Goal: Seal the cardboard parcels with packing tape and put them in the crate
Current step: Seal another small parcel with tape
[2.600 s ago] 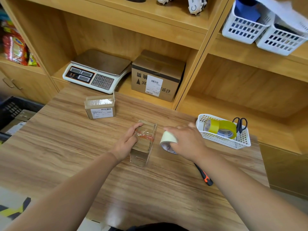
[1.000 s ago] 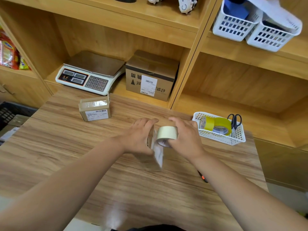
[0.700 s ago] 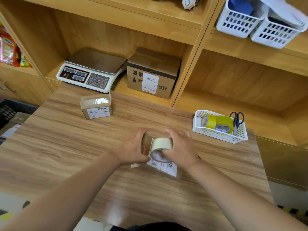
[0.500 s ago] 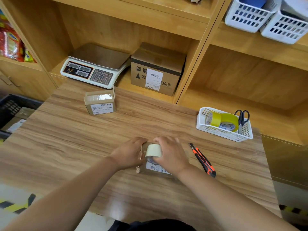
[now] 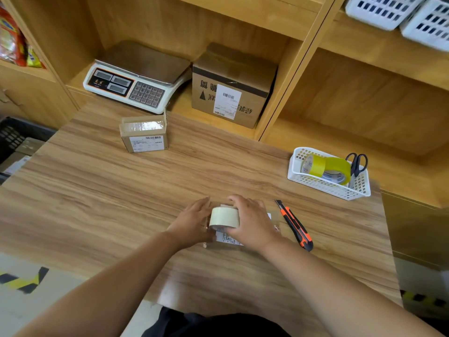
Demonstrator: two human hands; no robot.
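A small cardboard parcel [image 5: 228, 239] with a white label lies flat on the wooden table [image 5: 121, 190], mostly hidden under both hands. My right hand [image 5: 252, 222] grips a pale tape roll [image 5: 224, 217] pressed onto the parcel's top. My left hand [image 5: 194, 222] holds the parcel's left side. A second small parcel [image 5: 144, 133] with a taped top stands at the back left of the table. A dark crate [image 5: 14, 137] with parcels inside sits off the table's left edge.
An orange-and-black utility knife [image 5: 295, 226] lies just right of my right hand. A white basket [image 5: 328, 176] with yellow tape rolls and scissors stands at the right. A scale [image 5: 136, 76] and a larger box [image 5: 230, 86] occupy the shelf behind.
The parcel went from standing on end to lying flat with its label up. Both hands and the tape roll came down onto it. The knife is now uncovered.
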